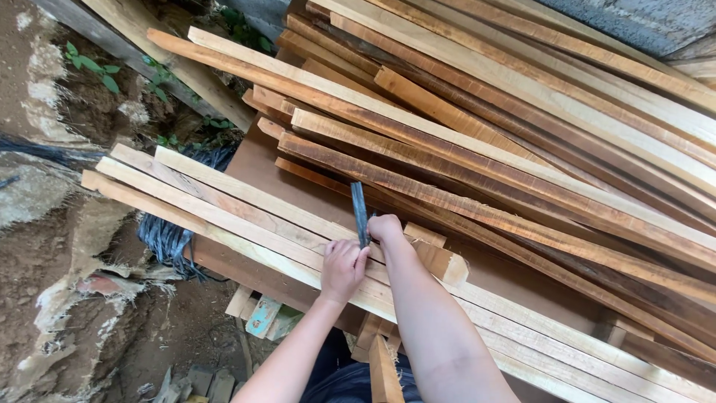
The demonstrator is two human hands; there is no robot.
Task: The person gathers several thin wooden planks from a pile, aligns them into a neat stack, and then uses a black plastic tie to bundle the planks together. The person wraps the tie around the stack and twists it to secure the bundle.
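Observation:
Both of my hands grip a dark, flat metal tool [359,205] that stands upright on a row of pale wooden slats [224,205]. My left hand [341,269] wraps its lower part from the left. My right hand [385,227] holds it from the right, at about the same height. The tool's tip is hidden between my hands, against the slats. A short pale wood block [440,257] lies just right of my hands.
A big stack of long reddish and pale planks [522,127] fills the upper right. A brown board [257,160] lies beneath. Dark bundled cord [168,239] hangs at the left, over bare earth [67,298] and weeds. Small wood offcuts [261,313] lie below.

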